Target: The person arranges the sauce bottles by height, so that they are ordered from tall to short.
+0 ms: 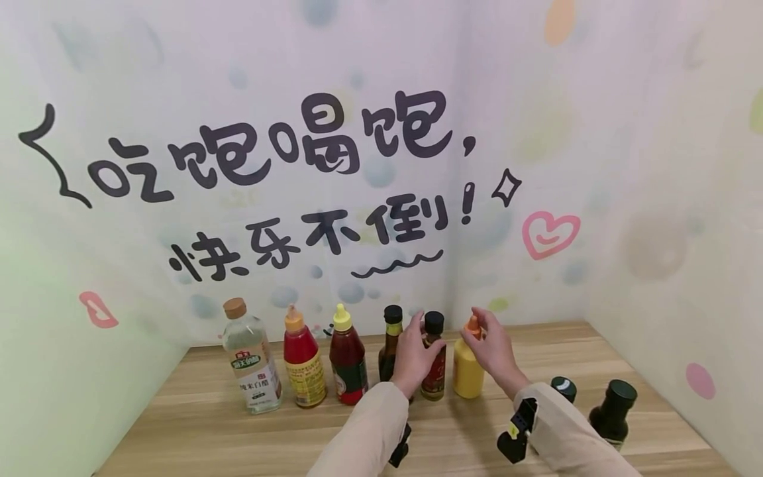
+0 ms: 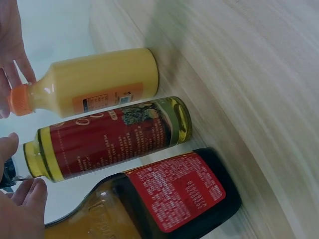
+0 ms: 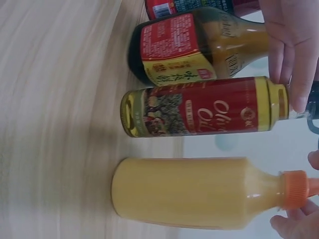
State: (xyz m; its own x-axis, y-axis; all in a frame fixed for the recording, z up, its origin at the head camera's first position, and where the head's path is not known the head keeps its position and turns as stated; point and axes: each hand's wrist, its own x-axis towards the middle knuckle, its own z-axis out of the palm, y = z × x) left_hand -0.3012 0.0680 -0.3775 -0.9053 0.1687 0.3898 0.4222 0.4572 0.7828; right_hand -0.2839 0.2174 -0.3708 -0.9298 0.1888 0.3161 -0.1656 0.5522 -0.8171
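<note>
In the head view, my left hand (image 1: 414, 354) is at the neck of an olive oil bottle (image 3: 199, 109). Its thumb and fingers lie on either side of that neck, below the dark cap. Beside it, my right hand (image 1: 491, 341) holds the orange cap of a yellow squeeze bottle (image 1: 467, 371) between thumb and fingers. Both bottles stand upright on the wooden table. A dark sauce bottle (image 2: 174, 194) with a red label stands close to the olive oil, partly hidden by my left hand in the head view.
Left along the row stand a red squeeze bottle (image 1: 350, 371) with a yellow tip, another red one (image 1: 305, 371) with an orange cap, and a clear vinegar bottle (image 1: 253, 371). Dark-capped bottles (image 1: 614, 414) stand at the right, one partly behind my sleeve. A printed cloth (image 1: 381, 59) hangs behind.
</note>
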